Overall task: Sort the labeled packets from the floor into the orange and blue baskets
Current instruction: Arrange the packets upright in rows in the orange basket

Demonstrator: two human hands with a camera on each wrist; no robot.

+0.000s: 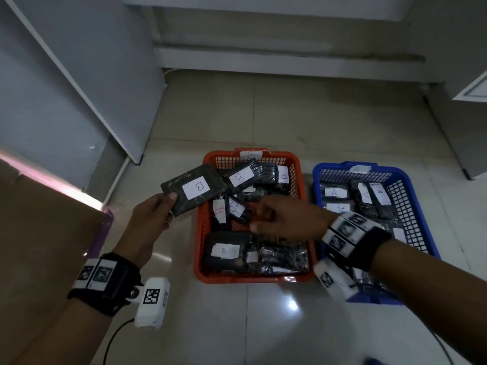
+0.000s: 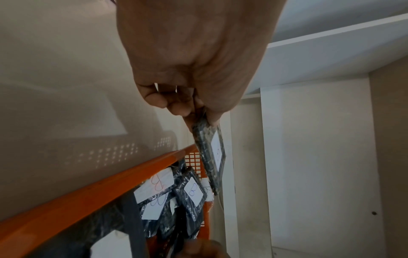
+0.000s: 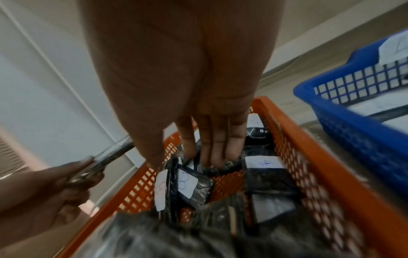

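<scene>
The left hand point(image 1: 150, 216) is pinching a dark packet point(image 1: 193, 189) by its near corner, thumb on top and fingers point(image 2: 176, 106) curled beneath, holding it over the far left corner of the orange basket point(image 1: 200, 233). Its white label is showing a B, matching the B packets already lying inside. The right hand point(image 1: 284, 219) is hovering low over the middle of that basket, fingers point(image 3: 217, 148) straight, together and gripping nothing, their tips reaching down among the packets. The step in hand is probably dropping this B packet in; the next move is calling for lowering it past the rim and letting go. The blue basket point(image 1: 411, 185), holding A packets, is standing just beside on the right. Both are resting on a glossy tiled floor point(image 1: 263, 325), with pale cabinet panels point(image 1: 66, 88) behind and a cardboard box point(image 1: 39, 246) at the left.
</scene>
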